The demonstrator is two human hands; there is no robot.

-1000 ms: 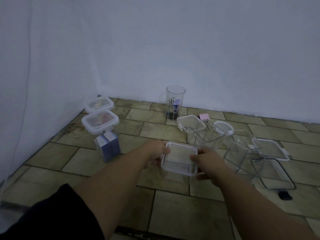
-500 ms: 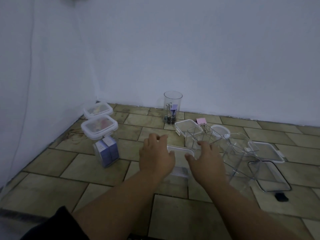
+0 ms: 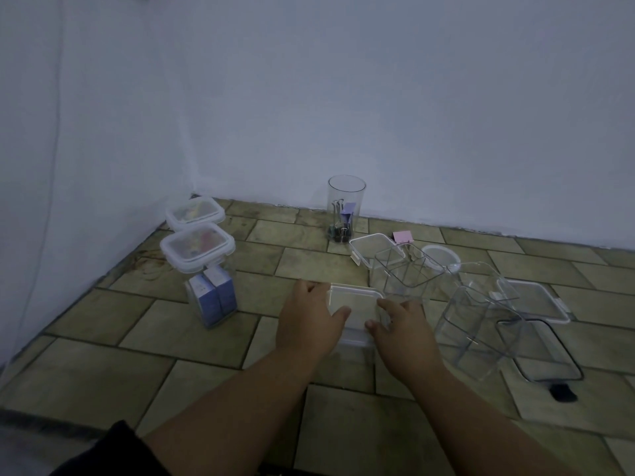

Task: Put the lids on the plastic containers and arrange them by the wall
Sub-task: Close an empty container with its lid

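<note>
A square clear lid lies on top of a small clear container on the tiled floor, centre of view. My left hand grips the lid's left edge with the thumb across its top. My right hand holds its right edge, fingers curled over the rim. Left, by the side wall, stand two lidded containers: a tall one with blue boxes inside and a low one behind it. To the right lie a loose square lid, an open clear container, a round lid, a large tipped container and a large lid.
A lidless round clear cup holding binder clips stands by the back wall. A pink binder clip lies near it. A black seal ring and a small black object lie at the right. White walls meet in the corner at the left.
The lid was in the air between both hands; it has come down onto the small container, and my hands now rest palm-down on its edges.
</note>
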